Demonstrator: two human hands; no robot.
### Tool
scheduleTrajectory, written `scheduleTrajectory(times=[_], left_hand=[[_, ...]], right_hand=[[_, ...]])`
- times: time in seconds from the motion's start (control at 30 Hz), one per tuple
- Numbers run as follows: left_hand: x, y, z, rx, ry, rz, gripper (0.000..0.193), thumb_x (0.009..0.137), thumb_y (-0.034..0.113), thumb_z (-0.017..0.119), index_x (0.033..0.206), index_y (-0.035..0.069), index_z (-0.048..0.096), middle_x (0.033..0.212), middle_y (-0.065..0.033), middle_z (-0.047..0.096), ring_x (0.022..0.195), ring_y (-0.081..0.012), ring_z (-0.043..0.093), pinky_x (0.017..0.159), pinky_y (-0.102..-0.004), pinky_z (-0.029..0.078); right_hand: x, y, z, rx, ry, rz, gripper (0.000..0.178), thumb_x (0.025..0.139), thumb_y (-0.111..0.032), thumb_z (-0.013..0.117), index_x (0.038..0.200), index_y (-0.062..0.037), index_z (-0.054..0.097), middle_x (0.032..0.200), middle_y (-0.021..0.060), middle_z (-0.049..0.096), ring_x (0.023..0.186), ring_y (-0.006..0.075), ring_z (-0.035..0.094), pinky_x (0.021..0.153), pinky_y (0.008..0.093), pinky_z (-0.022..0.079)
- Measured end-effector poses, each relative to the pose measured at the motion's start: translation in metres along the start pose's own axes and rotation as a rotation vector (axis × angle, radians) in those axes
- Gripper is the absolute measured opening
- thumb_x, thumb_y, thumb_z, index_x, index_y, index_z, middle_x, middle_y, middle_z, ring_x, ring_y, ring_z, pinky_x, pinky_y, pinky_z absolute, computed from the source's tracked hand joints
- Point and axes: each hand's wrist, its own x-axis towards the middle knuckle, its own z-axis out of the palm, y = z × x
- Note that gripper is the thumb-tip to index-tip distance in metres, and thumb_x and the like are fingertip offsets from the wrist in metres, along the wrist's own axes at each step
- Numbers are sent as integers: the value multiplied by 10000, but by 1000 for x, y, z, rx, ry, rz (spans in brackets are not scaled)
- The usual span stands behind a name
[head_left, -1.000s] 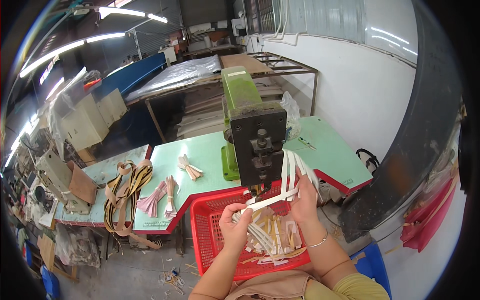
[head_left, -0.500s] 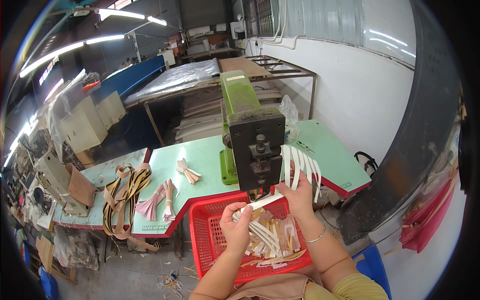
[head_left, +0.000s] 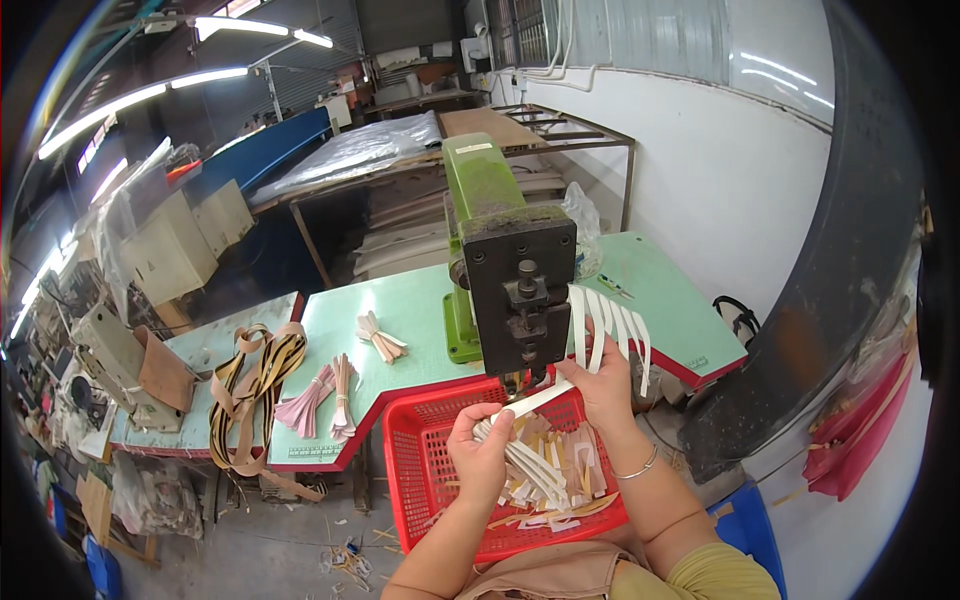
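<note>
My left hand is closed on a bunch of narrow white strips, whose ends hang over the basket. My right hand is closed on more white strips, which fan upward and bend over to the right. One white strip runs between both hands, just below the working end of a green and black press-like machine. The machine's lower tip partly covers the strip's upper edge, so I cannot tell whether they touch. Below my hands, a red plastic basket holds many white and tan offcuts.
On the green tabletop, left of the machine, lie tied bundles of pink, cream and white strips. Striped webbing drapes over the table's front edge. A blue bin stands at lower right; scraps litter the floor.
The whole view has shifted slightly. My hands keep their holds on the strips, and the strip between them lies slightly differently under the machine's tip.
</note>
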Motion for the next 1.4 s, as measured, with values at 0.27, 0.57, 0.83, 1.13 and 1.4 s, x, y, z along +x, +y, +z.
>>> scheduleTrajectory(times=[0.27, 0.57, 0.83, 1.13, 1.4], left_hand=[[3, 1, 2, -222, 28, -51, 139, 759, 7, 606, 859, 19, 510, 660, -42, 541, 559, -90, 510, 516, -193, 417], [5, 2, -13, -150, -37, -4, 122, 758, -20, 584, 827, 29, 495, 642, -38, 528, 547, -91, 501, 508, -199, 412], [-3, -24, -53, -357, -87, -185, 117, 727, -39, 513, 806, 38, 471, 900, -152, 591, 782, -223, 590, 662, -311, 496], [0, -51, -25, 88, -255, -471, 236, 784, 130, 602, 995, 39, 551, 632, 14, 509, 508, -52, 447, 450, -187, 350], [12, -14, -22, 983, -587, 251, 154, 749, 130, 614, 841, 6, 618, 730, -124, 580, 670, -227, 582, 625, -297, 457]], right_hand=[[1, -2, 3, -76, -3, -51, 560, 683, 22, 660, 1191, 8, 424, 894, 29, 558, 774, 90, 546, 674, 218, 456], [-8, -1, 10, -33, 24, -9, 512, 714, 44, 605, 1191, 1, 424, 865, 21, 545, 728, 90, 537, 645, 228, 463], [-66, 59, -18, 71, 109, 117, 216, 863, -83, 435, 1063, -8, 468, 861, 27, 523, 697, 80, 502, 643, 224, 434], [-110, 60, -19, -682, -32, -377, 288, 829, -80, 444, 1107, -9, 471, 976, 119, 497, 889, 241, 503, 774, 330, 404], [-103, 9, -36, -831, -1077, 659, 344, 813, -269, 552, 1026, 0, 550, 784, 137, 588, 672, 206, 582, 604, 292, 471]])
